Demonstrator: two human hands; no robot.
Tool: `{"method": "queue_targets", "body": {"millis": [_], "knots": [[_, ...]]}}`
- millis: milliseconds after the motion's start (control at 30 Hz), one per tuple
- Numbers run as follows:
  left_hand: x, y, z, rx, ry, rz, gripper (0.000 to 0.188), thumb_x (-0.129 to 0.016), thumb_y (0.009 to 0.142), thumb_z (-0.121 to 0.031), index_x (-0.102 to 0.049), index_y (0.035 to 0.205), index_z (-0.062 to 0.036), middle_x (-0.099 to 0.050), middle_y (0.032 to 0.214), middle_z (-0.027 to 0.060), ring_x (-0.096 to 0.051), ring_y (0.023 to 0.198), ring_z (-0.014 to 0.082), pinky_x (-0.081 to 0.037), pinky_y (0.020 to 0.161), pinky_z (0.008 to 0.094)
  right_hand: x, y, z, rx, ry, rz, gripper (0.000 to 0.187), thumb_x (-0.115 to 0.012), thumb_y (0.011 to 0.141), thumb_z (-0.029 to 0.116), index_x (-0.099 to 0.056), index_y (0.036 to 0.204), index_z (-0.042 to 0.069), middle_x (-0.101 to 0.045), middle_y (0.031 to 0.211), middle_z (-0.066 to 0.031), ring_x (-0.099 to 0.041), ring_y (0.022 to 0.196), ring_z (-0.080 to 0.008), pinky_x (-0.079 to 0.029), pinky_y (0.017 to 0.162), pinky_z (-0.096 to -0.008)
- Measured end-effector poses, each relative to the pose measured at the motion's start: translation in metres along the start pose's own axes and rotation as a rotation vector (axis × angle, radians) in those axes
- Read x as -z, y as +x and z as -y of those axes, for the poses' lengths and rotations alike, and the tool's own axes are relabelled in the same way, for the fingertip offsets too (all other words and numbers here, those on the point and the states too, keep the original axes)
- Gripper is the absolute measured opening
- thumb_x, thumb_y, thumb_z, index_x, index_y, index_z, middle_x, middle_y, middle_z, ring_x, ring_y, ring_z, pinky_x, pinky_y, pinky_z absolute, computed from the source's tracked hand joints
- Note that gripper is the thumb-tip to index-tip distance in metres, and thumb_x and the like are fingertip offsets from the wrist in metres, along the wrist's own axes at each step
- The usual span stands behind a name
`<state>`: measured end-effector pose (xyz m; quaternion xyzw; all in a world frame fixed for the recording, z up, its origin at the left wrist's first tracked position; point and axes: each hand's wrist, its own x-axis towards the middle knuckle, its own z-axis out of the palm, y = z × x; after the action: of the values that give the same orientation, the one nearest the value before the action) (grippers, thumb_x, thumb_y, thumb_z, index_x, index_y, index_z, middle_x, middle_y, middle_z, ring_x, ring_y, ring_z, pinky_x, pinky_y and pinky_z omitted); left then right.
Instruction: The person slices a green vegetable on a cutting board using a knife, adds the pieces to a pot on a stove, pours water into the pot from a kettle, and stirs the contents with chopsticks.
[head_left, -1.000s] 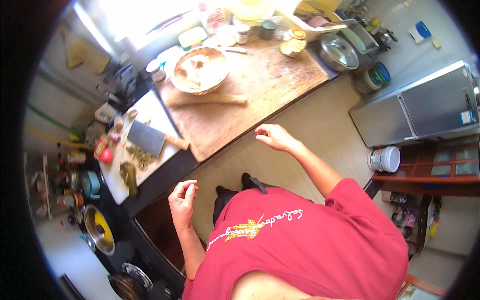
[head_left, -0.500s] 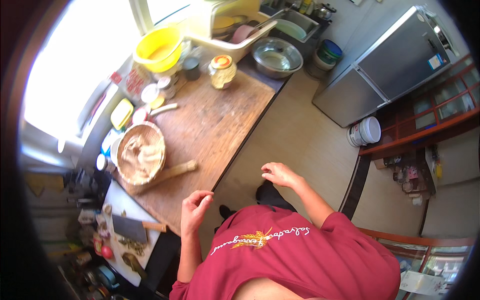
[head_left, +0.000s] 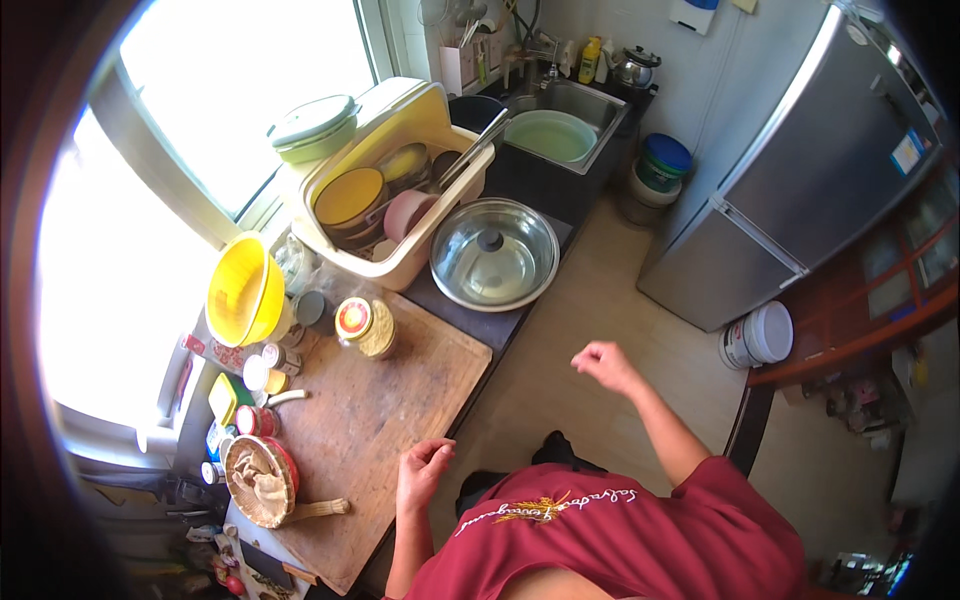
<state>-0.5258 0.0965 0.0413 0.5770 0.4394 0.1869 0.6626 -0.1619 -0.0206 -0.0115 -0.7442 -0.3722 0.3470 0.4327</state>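
Both part-open and empty: left hand (head_left: pixel 422 475) near the edge of the board (head_left: pixel 410 400), right hand (head_left: pixel 608 366) above the floor (head_left: pixel 570 310). The board lies on the worktop (head_left: pixel 560 195), carrying jar (head_left: pixel 376 333) and basket (head_left: pixel 240 500).

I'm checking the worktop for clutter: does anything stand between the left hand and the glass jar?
Nothing visible does. From the left hand, the straight path to the glass jar crosses only the surface of the wooden board; the woven basket sits off to the left.
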Motion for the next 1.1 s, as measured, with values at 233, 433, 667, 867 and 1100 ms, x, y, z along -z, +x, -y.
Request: {"method": "queue_targets", "body": {"millis": [233, 433, 667, 867, 1100], "knots": [[-0.025, 0.084, -0.049, 0.001, 0.017, -0.228, 0.019, -0.060, 0.084, -0.011, -0.065, 0.094, 0.0042, -0.064, 0.076, 0.0057, -0.054, 0.063, 0.0080, -0.044, 0.059, 0.0205, 0.105, 0.183, 0.067, 0.017, 0.379, -0.009, 0.018, -0.061, 0.087, 0.017, -0.061, 0.080, 0.001, -0.064, 0.077, -0.0039, -0.057, 0.066, -0.0070, -0.048, 0.061, -0.0210], [-0.042, 0.203, -0.081, -0.117, -0.176, -0.239, 0.017, -0.059, 0.085, -0.012, -0.064, 0.092, 0.0028, -0.062, 0.075, 0.0055, -0.052, 0.061, 0.0086, -0.042, 0.058, 0.0213, 0.158, 0.316, 0.128, 0.085, 0.268, 0.020, 0.020, -0.060, 0.087, 0.021, -0.059, 0.096, 0.002, -0.064, 0.076, -0.0052, -0.060, 0.064, -0.0100, -0.049, 0.058, -0.0217], [-0.067, 0.283, -0.145, -0.149, -0.106, -0.279, 0.018, -0.060, 0.086, -0.012, -0.064, 0.096, 0.0019, -0.063, 0.080, 0.0046, -0.056, 0.069, 0.0087, -0.044, 0.062, 0.0211, 0.228, 0.526, 0.217, 0.427, 0.199, -0.029, 0.019, -0.058, 0.088, 0.016, -0.058, 0.100, 0.002, -0.062, 0.078, -0.0026, -0.057, 0.064, -0.0073, -0.046, 0.056, -0.0207], [-0.107, 0.278, -0.142, -0.017, -0.155, -0.722, 0.015, -0.059, 0.086, -0.009, -0.063, 0.094, 0.0027, -0.062, 0.077, 0.0054, -0.054, 0.064, 0.0094, -0.043, 0.059, 0.0211, 0.222, 0.742, 0.307, 0.872, -0.307, -0.309, 0.022, -0.061, 0.083, 0.026, -0.066, 0.096, 0.009, -0.067, 0.086, -0.0087, -0.064, 0.078, -0.0223, -0.049, 0.067, -0.0324], [-0.198, 0.265, -0.149, 0.091, -0.259, -1.013, 0.014, -0.058, 0.086, -0.008, -0.063, 0.094, 0.0022, -0.062, 0.076, 0.0054, -0.052, 0.063, 0.0080, -0.042, 0.059, 0.0197, 0.180, 0.867, 0.353, 0.680, -0.749, -0.239, 0.030, -0.042, 0.096, 0.031, -0.054, 0.122, 0.021, -0.056, 0.116, -0.0078, -0.054, 0.101, -0.0301, -0.049, 0.088, -0.0477]]}}
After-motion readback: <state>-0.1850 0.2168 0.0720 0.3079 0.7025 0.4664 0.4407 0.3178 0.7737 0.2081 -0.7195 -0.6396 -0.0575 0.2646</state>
